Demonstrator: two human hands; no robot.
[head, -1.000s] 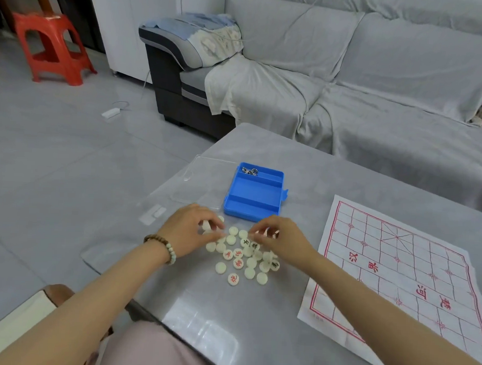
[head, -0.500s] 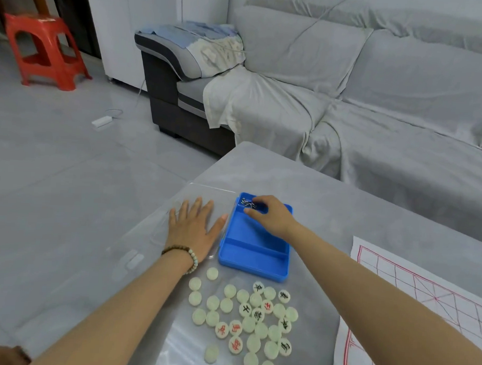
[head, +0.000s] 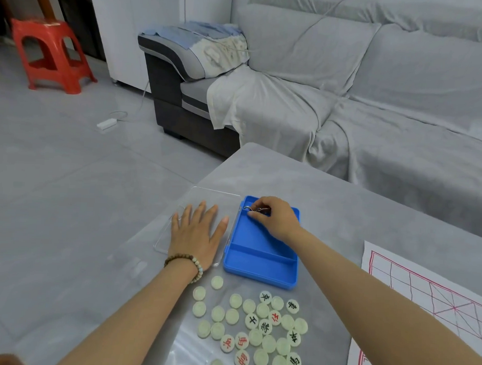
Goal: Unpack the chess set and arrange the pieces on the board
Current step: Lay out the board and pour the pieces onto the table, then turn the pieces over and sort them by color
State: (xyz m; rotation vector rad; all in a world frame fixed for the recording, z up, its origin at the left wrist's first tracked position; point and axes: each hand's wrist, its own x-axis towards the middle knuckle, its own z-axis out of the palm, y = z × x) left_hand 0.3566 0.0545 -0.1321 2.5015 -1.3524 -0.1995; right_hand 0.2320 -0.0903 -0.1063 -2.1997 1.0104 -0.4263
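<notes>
Right hand [head: 277, 219] pinches metal rings [head: 258, 210] inside blue box [head: 257, 275], beyond scattered pieces [head: 265, 326].

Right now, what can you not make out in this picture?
Head view only.
Small metal thing in the blue box: mostly hidden by the right hand pinching it.
Paper board: cut off by the right edge.
Blank-topped pieces: which ones they are cannot be read.

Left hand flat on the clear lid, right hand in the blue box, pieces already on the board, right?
No: the head view shows the pieces loose on the table, beside the board. The left hand on the clear lid and right hand in the blue box are correct.
</notes>
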